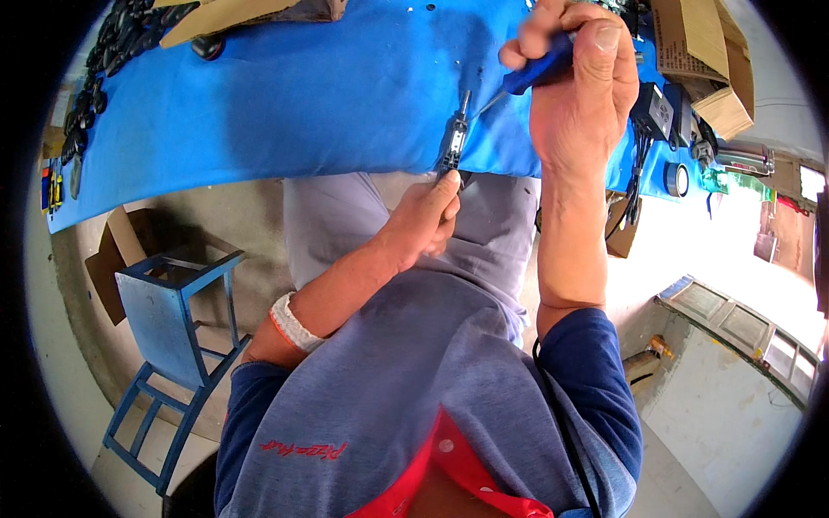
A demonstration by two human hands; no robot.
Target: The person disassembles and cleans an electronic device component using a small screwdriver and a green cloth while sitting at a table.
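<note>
My left hand (420, 217) is closed around the lower end of a slim black-and-grey handheld device (454, 142) at the front edge of the blue-covered table. A metal rod sticks out of its far end, and its casing seems to show inner parts. Higher up on the right, my right hand (587, 112) grips a screwdriver by its blue handle (542, 71). The thin shaft slants down and left toward the device's metal end; whether the two touch I cannot tell. My right fingertips are partly blurred.
The blue cloth (345, 95) covers the table. Many black parts (112, 47) lie at far left, beside a cardboard flap (224, 19). At right are an open carton (704, 52), a black adapter (652, 112) with cables and a round roll (677, 180). A blue metal stool (164, 324) stands at lower left.
</note>
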